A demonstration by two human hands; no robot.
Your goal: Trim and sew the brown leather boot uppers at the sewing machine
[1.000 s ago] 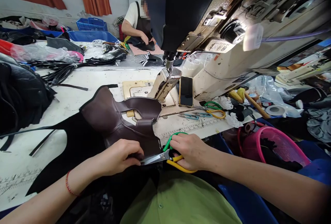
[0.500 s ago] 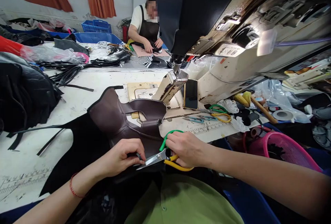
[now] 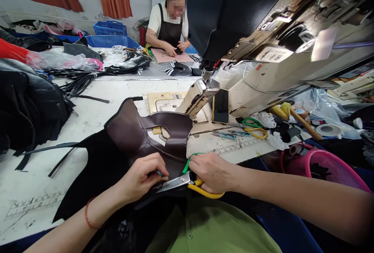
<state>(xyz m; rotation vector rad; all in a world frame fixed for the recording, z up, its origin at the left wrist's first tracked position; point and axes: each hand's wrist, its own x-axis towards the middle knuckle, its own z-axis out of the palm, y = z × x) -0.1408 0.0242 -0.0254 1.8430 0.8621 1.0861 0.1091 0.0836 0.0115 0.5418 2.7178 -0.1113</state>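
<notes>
My shirt [image 3: 230,223] is plain green, somewhere near olive, matte cloth with soft folds and a darker shaded patch toward one side; a seam line runs down the front, with one small round button [image 3: 189,236] on it, pale green, close to the cloth. Left wrist has a thin red bracelet [image 3: 86,214], single loop, fine bumpy texture, beads or braid, can't tell which; my left hand [image 3: 147,177] and right hand [image 3: 212,173] are bare, forearms too, as far as the view shows.
</notes>
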